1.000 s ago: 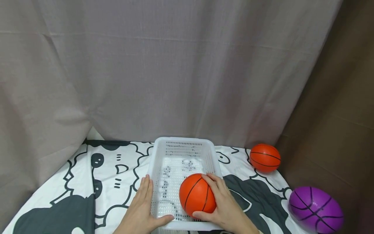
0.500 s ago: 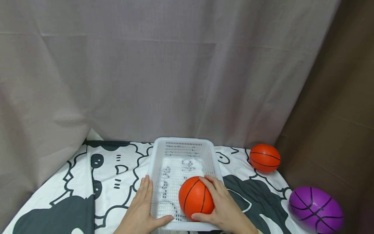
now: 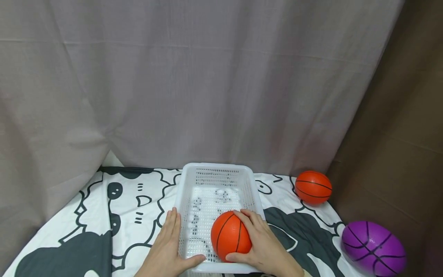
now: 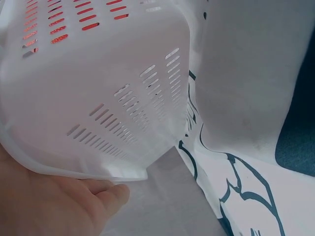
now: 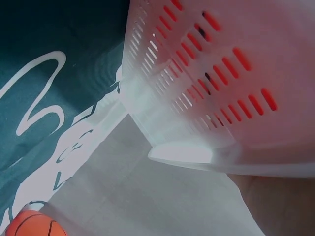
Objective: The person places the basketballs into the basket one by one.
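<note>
A white perforated plastic basket [image 3: 216, 167] stands on the patterned cloth; the left wrist view shows its slotted wall [image 4: 59, 83] from outside. Inside, at the near right, an orange toy basketball [image 3: 228, 236] with black lines is held by my right hand [image 3: 264, 246], fingers over its upper right side and thumb low on its front. My left hand [image 3: 167, 244] rests along the basket's left rim, fingers straight and together, thumb stretched toward the front left corner. Through the basket slots in the right wrist view, the ball shows only as red patches.
Another orange basketball [image 3: 313, 187] lies on the cloth at the back right. A larger purple basketball [image 3: 373, 248] lies at the right edge. A grey curtain [image 3: 207, 96] hangs behind the cloth [image 3: 138, 227], and a brown one [image 3: 398, 154] along the right.
My right hand and the basketball under it have shifted slightly left and nearer to me, lower in the basket. My left hand and the basket have stayed put.
</note>
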Tool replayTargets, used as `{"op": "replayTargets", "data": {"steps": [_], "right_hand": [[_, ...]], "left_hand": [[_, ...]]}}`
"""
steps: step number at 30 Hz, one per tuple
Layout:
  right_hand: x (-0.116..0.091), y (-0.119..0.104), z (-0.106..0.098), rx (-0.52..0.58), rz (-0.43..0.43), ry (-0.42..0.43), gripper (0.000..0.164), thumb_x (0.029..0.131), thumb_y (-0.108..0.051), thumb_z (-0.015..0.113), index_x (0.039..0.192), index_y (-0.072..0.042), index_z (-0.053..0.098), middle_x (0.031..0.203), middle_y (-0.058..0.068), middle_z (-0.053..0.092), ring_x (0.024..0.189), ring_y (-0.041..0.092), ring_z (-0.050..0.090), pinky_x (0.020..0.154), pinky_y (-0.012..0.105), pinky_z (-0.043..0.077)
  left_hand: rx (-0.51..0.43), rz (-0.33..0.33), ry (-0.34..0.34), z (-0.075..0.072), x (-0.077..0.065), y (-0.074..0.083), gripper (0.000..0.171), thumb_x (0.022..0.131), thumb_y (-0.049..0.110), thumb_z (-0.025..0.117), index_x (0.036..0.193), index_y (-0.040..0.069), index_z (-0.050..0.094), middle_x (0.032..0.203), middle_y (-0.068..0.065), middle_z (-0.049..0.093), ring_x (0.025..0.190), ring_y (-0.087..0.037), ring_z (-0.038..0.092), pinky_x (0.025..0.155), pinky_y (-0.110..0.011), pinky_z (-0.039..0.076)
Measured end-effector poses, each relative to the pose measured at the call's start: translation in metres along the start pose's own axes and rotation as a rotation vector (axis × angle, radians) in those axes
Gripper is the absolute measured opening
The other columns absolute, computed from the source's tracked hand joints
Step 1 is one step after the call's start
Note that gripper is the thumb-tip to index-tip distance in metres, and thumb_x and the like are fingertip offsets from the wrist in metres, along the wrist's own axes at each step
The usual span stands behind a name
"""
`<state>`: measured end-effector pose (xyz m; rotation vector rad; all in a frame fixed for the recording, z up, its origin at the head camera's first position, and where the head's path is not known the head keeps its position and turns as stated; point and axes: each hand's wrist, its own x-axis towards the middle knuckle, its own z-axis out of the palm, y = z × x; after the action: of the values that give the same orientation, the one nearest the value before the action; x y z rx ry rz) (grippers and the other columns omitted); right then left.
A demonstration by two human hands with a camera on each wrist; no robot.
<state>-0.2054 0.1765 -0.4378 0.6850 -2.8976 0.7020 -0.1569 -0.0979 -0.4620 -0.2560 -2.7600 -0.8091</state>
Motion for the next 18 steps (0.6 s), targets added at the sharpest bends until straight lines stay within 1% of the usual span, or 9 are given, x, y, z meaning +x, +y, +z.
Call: {"op": "replayTargets", "data": {"steps": [3,5,7,9,11,14,16,18], "right_hand": [[0.000,-0.001,-0.001,0.009,0.038,-0.047,0.100,0.061,-0.083,0.066,0.144,-0.033,0.041,0.144,-0.004,0.035,0.116,0.024,0.044,0.081,0.047,0.052],[0.000,-0.002,-0.001,0.008,0.049,-0.060,0.097,0.065,-0.082,0.064,0.145,-0.032,0.041,0.146,-0.003,0.035,0.117,0.025,0.044,0.081,0.048,0.052],[-0.001,-0.002,-0.002,0.011,0.056,-0.057,0.095,0.067,-0.082,0.062,0.145,-0.032,0.041,0.147,-0.001,0.035,0.118,0.026,0.043,0.082,0.050,0.051],[-0.002,-0.002,-0.003,0.022,0.065,-0.038,0.092,0.070,-0.081,0.061,0.146,-0.033,0.040,0.148,-0.003,0.034,0.119,0.025,0.043,0.084,0.051,0.051],[-0.003,-0.002,-0.004,0.038,0.067,0.001,0.089,0.072,-0.079,0.061,0.146,-0.036,0.038,0.147,-0.007,0.034,0.119,0.022,0.043,0.085,0.049,0.051],[-0.005,0.000,-0.008,0.060,0.029,0.105,0.084,0.075,-0.073,0.064,0.146,-0.038,0.036,0.144,-0.009,0.036,0.120,0.019,0.043,0.087,0.050,0.050],[-0.006,0.003,-0.013,0.055,-0.002,0.173,0.081,0.078,-0.068,0.066,0.146,-0.035,0.038,0.143,-0.008,0.037,0.121,0.019,0.043,0.089,0.053,0.049],[-0.007,0.007,-0.019,0.044,-0.008,0.216,0.081,0.080,-0.064,0.067,0.147,-0.030,0.039,0.143,-0.003,0.038,0.123,0.021,0.042,0.090,0.059,0.047]], "left_hand": [[-0.001,0.002,0.004,0.000,0.000,0.000,0.129,0.066,0.081,0.064,0.148,-0.010,0.026,0.159,-0.022,0.014,0.146,-0.036,0.016,0.112,-0.051,0.026],[-0.001,0.003,0.004,0.000,0.000,0.000,0.129,0.066,0.081,0.064,0.148,-0.010,0.026,0.159,-0.022,0.014,0.146,-0.036,0.016,0.112,-0.051,0.026],[0.000,-0.006,-0.013,-0.001,0.000,0.000,0.130,0.066,0.083,0.062,0.148,-0.010,0.025,0.159,-0.022,0.013,0.146,-0.036,0.014,0.112,-0.051,0.026],[0.000,-0.015,-0.026,-0.001,0.001,0.000,0.131,0.066,0.085,0.060,0.149,-0.010,0.024,0.160,-0.021,0.012,0.146,-0.035,0.014,0.112,-0.051,0.025],[0.001,-0.022,-0.035,-0.001,0.001,0.001,0.132,0.065,0.087,0.057,0.149,-0.009,0.024,0.160,-0.020,0.011,0.147,-0.035,0.013,0.113,-0.051,0.025],[0.003,-0.015,-0.026,-0.001,0.001,0.000,0.132,0.065,0.086,0.059,0.149,-0.010,0.025,0.160,-0.021,0.012,0.146,-0.035,0.014,0.112,-0.051,0.025],[0.004,-0.005,-0.012,-0.001,0.000,0.000,0.131,0.065,0.085,0.061,0.148,-0.010,0.026,0.159,-0.021,0.013,0.146,-0.036,0.015,0.112,-0.051,0.026],[0.006,0.001,-0.002,0.000,0.000,0.000,0.130,0.065,0.083,0.062,0.148,-0.011,0.026,0.159,-0.022,0.014,0.146,-0.036,0.016,0.112,-0.052,0.026]]}}
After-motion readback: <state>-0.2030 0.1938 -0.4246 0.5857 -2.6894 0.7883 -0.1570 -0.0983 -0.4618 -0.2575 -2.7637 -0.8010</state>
